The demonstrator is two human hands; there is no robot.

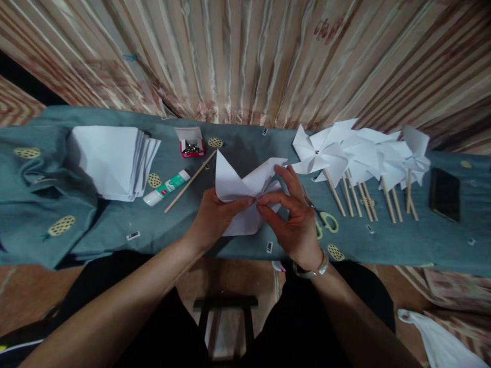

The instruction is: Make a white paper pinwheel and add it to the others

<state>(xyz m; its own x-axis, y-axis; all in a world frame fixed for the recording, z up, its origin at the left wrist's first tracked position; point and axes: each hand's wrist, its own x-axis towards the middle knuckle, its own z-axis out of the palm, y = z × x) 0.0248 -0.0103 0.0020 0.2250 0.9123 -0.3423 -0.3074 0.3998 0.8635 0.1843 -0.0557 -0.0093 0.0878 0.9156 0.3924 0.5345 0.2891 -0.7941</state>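
Note:
A white paper pinwheel (245, 220), with its blades partly folded in toward the middle, is held up over the cloth in front of me. My left hand (218, 214) grips it from the left, the thumb pressed near its centre. From the right, my right hand (291, 214) pinches the paper at the centre between thumb and forefinger, while its other fingers touch the upper right blade. Behind the left hand lie a wooden stick (191, 181) and a glue stick (168, 187) with a green label. Green-handled scissors (328, 221) rest beside my right hand.
Stacked white paper sheets (103, 161) lie at the left. A small red box (193, 148) of metal pins stands open at the back. Several finished pinwheels (356, 151) on sticks overlap at the right, near a dark phone (445, 194). A curtain (245, 61) hangs behind the cloth-covered table (153, 240).

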